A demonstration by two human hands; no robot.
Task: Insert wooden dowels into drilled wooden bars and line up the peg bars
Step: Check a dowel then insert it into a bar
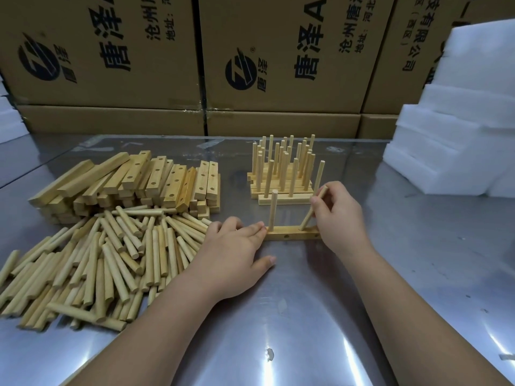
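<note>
A drilled wooden bar (289, 234) lies on the steel table in front of me. One dowel (272, 208) stands upright in its left hole. My right hand (338, 215) grips a second dowel (308, 217), tilted, with its lower end at the bar's right hole. My left hand (232, 256) lies flat on the table, its fingertips touching the bar's left end. Behind the bar stand several finished peg bars (282, 174) in a row.
A heap of loose dowels (97, 263) lies at the left, with a stack of drilled bars (133, 185) behind it. Cardboard boxes (278, 57) wall off the back. White foam blocks (459, 121) are piled at the right. The steel table (306, 316) reflects light.
</note>
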